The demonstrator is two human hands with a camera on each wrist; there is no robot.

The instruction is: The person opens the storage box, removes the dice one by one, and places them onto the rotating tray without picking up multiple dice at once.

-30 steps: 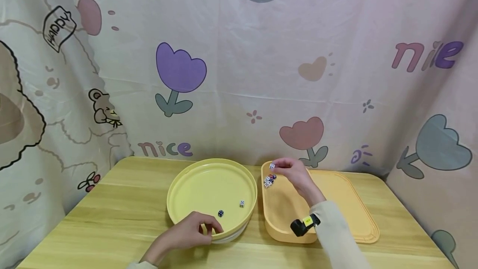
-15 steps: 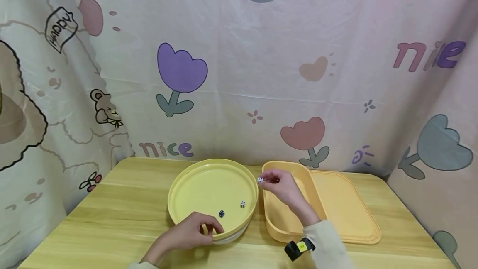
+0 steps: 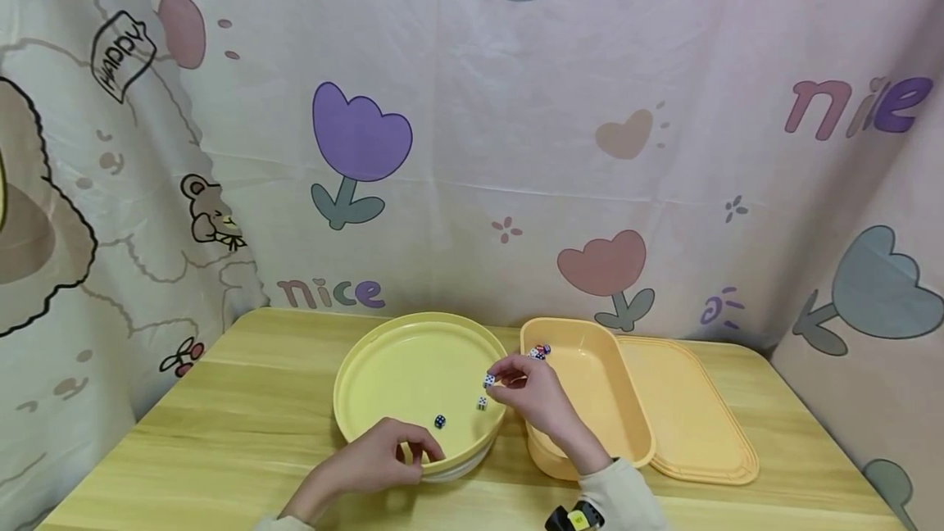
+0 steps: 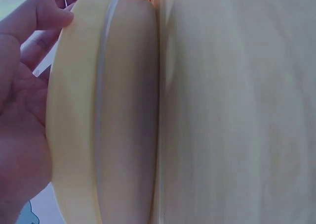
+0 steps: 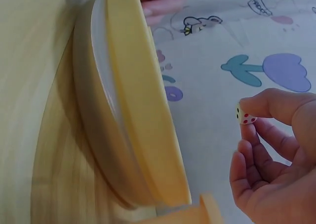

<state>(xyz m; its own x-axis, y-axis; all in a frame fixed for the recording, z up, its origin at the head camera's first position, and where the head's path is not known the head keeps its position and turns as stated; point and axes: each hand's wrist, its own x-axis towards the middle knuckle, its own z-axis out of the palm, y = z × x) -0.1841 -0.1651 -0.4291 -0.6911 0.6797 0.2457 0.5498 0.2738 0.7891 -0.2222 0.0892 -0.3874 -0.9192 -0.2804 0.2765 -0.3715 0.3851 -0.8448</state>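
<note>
The right hand point(image 3: 544, 397) pinches a small white die point(image 3: 489, 381), red pips on one face and black on another, above a round yellow tray point(image 3: 406, 375) whose rim the left hand point(image 3: 387, 455) grips. A second white die point(image 3: 482, 404) lies near the right hand; a dark die point(image 3: 439, 422) with white pips, just beyond the left.

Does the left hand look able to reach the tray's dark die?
Probably yes: the dark die lies near the left hand with nothing between them, though that hand may first need to release the yellow tray.
</note>
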